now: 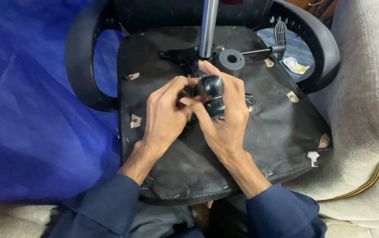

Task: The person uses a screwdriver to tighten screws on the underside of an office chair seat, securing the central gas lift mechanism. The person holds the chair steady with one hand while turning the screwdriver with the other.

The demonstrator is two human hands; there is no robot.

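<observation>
Blue sheet at 9 o'clock | upturned chair seat centre, armrest at 10 | left hand pinching beside black knob | right hand fingers curled around knob | metal column at 12 | beige cushion at 3

Soft, even light falls from above, bright enough to show the weave of the dark seat underside. The metal post carries a pale glare streak. Shadows gather under the hands. The blue sheet at left looks slightly blurred.
</observation>
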